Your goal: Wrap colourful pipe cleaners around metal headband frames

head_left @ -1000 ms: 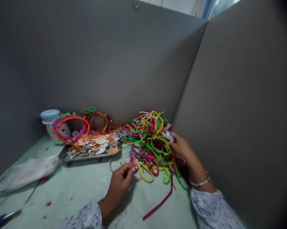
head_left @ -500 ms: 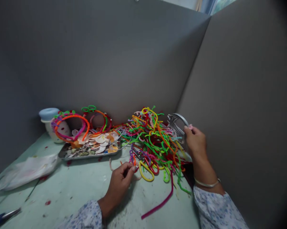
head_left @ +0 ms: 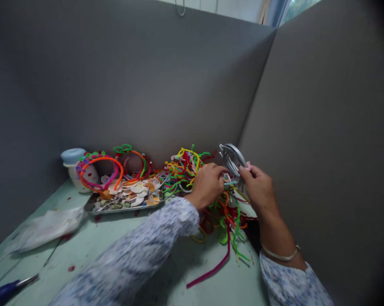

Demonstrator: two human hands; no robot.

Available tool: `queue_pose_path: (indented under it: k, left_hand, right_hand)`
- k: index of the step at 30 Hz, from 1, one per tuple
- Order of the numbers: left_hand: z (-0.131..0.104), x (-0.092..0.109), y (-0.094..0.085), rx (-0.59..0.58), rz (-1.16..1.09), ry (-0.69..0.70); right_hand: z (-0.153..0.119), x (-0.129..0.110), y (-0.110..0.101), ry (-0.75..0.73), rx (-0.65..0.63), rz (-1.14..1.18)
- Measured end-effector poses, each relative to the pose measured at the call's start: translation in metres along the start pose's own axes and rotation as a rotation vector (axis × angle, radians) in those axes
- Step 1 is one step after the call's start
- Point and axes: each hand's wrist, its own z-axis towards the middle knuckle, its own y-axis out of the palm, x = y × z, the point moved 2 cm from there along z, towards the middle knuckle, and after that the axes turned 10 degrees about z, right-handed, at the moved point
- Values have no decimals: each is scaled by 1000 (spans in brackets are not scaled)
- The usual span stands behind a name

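My right hand (head_left: 258, 189) is closed around a bunch of thin silver metal headbands (head_left: 232, 157), held up over the right side of the pile. A bit of pink shows by its fingertips. Over the middle of the pile of coloured pipe cleaners (head_left: 187, 163), my left hand (head_left: 209, 185) reaches toward the headbands, index finger stretched out close to them. I see nothing held in it, though its thumb and underside are hidden. Beneath that wrist, the yellow scissors handle (head_left: 200, 235) is mostly covered. One dark pink pipe cleaner (head_left: 211, 273) trails toward the front.
Left of the pile, a metal tray (head_left: 124, 209) holds shells and small pieces. Finished pipe-cleaner headbands (head_left: 98, 159) stand on it, beside a blue-lidded jar (head_left: 73, 156). A plastic bag (head_left: 49, 227) and a blue-handled tool (head_left: 9, 291) lie farther left. Grey panels (head_left: 147, 85) enclose the table.
My left hand has moved from the table in front of the pile, up and right toward the headbands. My right hand still holds the bunch, now slightly farther left.
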Motion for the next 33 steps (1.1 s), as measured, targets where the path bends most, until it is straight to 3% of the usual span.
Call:
queue_pose_path:
  k: [3, 5, 11, 15, 22, 27, 33]
  left_hand:
    - [33, 1, 33, -198, 228, 62]
    - [43, -1, 48, -267, 228, 113]
    - [54, -23, 50, -373, 186, 207]
    - [58, -46, 41, -350, 159, 209]
    - [70, -70, 28, -224, -6, 151]
    - [81, -66, 22, -146, -164, 113]
    - [96, -47, 5, -54, -244, 126]
  right_hand:
    - [2, 6, -2, 5, -34, 17]
    - [3, 9, -4, 0, -45, 18]
    - [5, 15, -16, -47, 61, -152]
    - [8, 32, -21, -63, 180, -276]
    - [13, 74, -23, 59, 198, -304]
    - [14, 100, -25, 141, 159, -247]
    - [10, 127, -14, 224, 65, -148]
